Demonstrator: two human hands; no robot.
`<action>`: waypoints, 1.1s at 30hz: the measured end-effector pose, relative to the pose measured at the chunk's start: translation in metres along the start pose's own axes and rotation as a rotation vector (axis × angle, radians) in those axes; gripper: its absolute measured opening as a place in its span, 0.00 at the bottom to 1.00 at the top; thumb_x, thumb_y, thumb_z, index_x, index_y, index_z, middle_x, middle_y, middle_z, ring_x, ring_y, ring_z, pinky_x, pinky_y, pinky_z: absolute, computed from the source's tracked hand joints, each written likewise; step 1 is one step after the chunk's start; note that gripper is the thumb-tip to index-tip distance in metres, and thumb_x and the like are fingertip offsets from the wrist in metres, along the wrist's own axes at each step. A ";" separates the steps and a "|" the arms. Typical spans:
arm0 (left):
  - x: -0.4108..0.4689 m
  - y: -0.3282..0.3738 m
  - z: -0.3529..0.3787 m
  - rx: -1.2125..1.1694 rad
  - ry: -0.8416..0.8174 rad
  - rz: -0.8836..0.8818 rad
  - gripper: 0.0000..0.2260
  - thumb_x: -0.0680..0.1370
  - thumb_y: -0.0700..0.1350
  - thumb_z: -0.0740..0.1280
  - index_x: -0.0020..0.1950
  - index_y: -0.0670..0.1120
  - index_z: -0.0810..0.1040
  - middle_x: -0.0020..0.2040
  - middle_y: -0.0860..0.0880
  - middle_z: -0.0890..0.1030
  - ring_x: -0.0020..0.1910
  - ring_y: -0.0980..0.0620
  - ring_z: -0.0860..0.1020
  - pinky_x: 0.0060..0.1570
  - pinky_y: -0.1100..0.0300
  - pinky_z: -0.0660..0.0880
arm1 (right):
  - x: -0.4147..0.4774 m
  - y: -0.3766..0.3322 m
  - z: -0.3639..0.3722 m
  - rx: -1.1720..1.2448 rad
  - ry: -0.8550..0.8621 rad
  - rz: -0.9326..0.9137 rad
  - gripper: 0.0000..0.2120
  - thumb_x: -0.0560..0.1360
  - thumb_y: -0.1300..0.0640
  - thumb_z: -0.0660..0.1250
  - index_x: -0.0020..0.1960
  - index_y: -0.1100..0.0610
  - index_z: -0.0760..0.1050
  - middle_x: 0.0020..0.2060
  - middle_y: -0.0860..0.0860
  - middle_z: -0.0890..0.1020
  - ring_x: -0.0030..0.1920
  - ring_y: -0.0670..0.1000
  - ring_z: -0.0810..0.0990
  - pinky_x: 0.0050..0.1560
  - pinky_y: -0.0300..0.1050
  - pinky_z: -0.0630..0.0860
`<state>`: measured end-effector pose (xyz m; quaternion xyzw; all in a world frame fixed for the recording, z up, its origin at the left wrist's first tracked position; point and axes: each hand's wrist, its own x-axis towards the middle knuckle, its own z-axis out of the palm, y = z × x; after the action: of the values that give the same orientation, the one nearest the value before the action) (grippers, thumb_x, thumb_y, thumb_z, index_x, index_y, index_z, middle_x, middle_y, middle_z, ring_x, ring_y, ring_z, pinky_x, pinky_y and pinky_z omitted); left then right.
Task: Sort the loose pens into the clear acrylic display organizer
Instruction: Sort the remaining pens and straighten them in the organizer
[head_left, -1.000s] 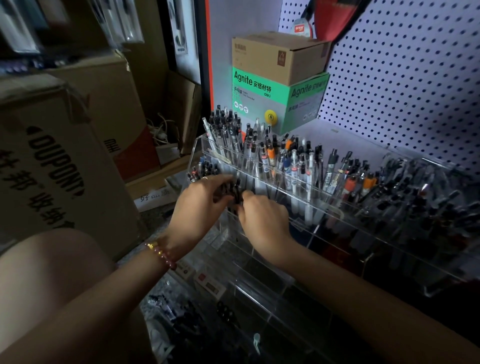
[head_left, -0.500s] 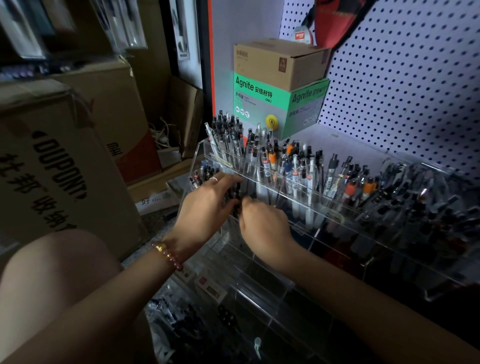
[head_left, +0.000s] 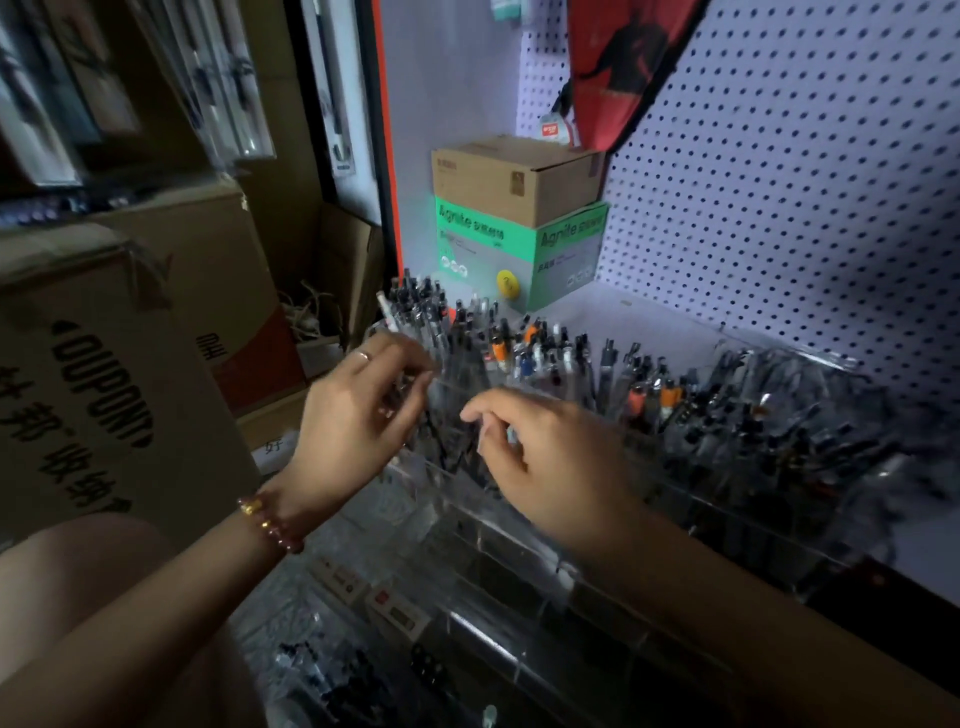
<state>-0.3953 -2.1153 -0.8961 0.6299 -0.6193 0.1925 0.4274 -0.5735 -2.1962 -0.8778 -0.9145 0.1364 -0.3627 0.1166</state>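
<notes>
Acrylic organizer (head_left: 519, 525) mid-frame, tiers packed with upright pens (head_left: 550, 358). Left hand (head_left: 358, 421) and right hand (head_left: 556, 462) curled over left-end compartment, fingers among pens; actual grip unreadable through blur. Risk: crowded slot, snagged clips, neighbouring pens tipped or spilled into lower tiers.

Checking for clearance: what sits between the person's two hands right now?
In the head view, dark pens standing in the clear acrylic organizer fill the gap between the left hand and the right hand.
</notes>
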 end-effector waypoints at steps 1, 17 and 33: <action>0.010 0.009 -0.002 -0.041 0.025 0.053 0.06 0.79 0.42 0.62 0.49 0.43 0.77 0.49 0.53 0.77 0.43 0.56 0.76 0.41 0.59 0.74 | 0.001 0.000 -0.013 0.046 0.068 -0.011 0.09 0.74 0.59 0.61 0.48 0.53 0.80 0.28 0.43 0.76 0.23 0.40 0.62 0.26 0.33 0.57; 0.143 0.140 0.138 -0.336 -0.406 0.278 0.04 0.79 0.43 0.63 0.49 0.50 0.76 0.46 0.54 0.79 0.46 0.58 0.77 0.47 0.61 0.73 | -0.029 0.162 -0.182 0.151 0.240 0.470 0.11 0.78 0.67 0.60 0.50 0.60 0.80 0.37 0.45 0.80 0.35 0.37 0.76 0.37 0.26 0.68; 0.141 0.138 0.149 -0.248 -0.528 0.252 0.04 0.79 0.43 0.65 0.48 0.51 0.78 0.44 0.56 0.79 0.45 0.63 0.75 0.42 0.73 0.67 | -0.071 0.219 -0.168 -0.259 -0.481 0.642 0.12 0.77 0.68 0.56 0.56 0.56 0.71 0.48 0.52 0.75 0.39 0.50 0.71 0.37 0.44 0.66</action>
<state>-0.5456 -2.2997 -0.8294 0.5197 -0.8007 -0.0032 0.2979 -0.7764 -2.3967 -0.8722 -0.8913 0.4277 -0.0641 0.1360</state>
